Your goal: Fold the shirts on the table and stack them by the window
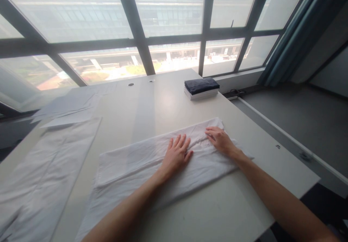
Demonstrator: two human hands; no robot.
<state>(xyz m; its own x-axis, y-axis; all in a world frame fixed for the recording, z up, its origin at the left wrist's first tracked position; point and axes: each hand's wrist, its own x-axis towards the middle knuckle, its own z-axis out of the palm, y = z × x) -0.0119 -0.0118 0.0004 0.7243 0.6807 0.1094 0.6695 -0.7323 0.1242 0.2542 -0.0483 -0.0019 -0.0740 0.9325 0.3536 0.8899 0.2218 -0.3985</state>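
A white cloth (152, 162), likely a garment folded into a long strip, lies across the table in front of me. A crease runs along its length, and its surface is wrinkled. Flat on the middle of the cloth rests my left hand (176, 155), fingers spread and holding nothing. Toward the cloth's right end, my right hand (219, 139) touches the fabric beside the crease. Its fingers are extended and slightly bent, and no fabric shows gripped between them. My left forearm covers part of the cloth's near left portion.
The white table (168, 104) carries a second white cloth (46, 169) at left, with thin white sheets (70, 107) behind it. A dark folded cloth (201, 85) tops a white stack (201, 94) at the far right edge. Windows stand behind; a blue curtain (296, 35) hangs right.
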